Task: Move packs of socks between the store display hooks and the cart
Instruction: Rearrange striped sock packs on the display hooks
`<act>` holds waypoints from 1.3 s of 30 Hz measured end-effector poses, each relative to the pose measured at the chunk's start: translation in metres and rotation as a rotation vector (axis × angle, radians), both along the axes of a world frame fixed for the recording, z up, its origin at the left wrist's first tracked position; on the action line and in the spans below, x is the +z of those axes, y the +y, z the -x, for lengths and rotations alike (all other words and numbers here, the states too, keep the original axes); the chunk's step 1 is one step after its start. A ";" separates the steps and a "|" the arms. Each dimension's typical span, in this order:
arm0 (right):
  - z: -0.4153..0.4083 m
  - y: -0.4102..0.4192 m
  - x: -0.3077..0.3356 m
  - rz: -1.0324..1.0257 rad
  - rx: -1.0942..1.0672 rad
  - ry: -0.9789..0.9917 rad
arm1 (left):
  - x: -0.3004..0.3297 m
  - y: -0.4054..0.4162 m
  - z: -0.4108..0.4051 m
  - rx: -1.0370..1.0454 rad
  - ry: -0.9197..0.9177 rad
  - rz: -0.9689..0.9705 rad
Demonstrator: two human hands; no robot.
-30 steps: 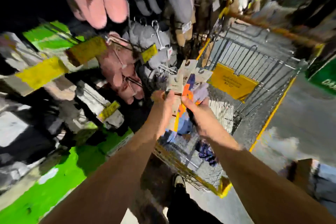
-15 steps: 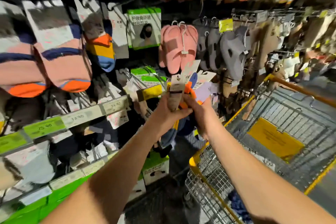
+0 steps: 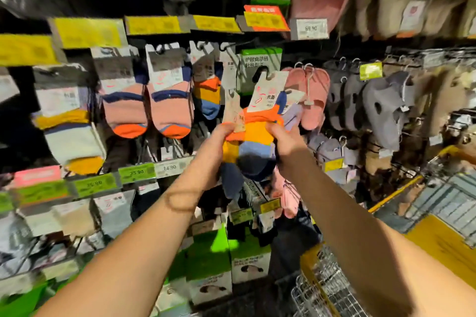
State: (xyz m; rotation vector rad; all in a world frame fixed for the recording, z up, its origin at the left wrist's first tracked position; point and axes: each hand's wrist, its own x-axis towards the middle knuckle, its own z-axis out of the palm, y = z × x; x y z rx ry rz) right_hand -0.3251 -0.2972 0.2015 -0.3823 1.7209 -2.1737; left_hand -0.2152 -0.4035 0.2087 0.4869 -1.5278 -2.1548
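Note:
Both hands hold a bundle of sock packs [image 3: 255, 134] up in front of the display, orange, yellow, blue and navy, with white card headers sticking up. My left hand [image 3: 213, 152] grips the bundle's left side. My right hand [image 3: 287, 143] grips its right side, with a lilac pack behind it. A matching orange and blue pack [image 3: 207, 85] hangs on a display hook just left of the bundle. Pink packs with orange toes [image 3: 170, 100] hang further left. The wire cart [image 3: 327, 288] stands at the lower right, below my right arm.
Pink slippers [image 3: 313, 95] and grey slippers [image 3: 381, 108] hang right of the bundle. Price labels [image 3: 136, 172] run along the shelf rails. Green boxes [image 3: 210, 265] sit on the low shelf. A yellow panel [image 3: 443, 244] lies inside the cart.
The view swung up from the cart to the display. Both hands lifted the bundle of sock packs from over the cart to hook height.

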 end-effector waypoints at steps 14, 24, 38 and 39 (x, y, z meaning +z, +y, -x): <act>0.008 -0.026 0.005 -0.076 0.091 0.150 | 0.013 -0.015 -0.006 0.269 -0.095 0.138; 0.039 -0.029 0.004 -0.018 0.185 0.128 | 0.019 -0.030 0.002 0.397 0.017 0.195; 0.062 -0.040 -0.009 0.069 0.355 0.138 | 0.073 -0.052 0.032 0.492 0.144 0.216; 0.063 -0.039 -0.009 0.071 0.358 0.131 | 0.073 -0.053 0.035 0.495 0.139 0.215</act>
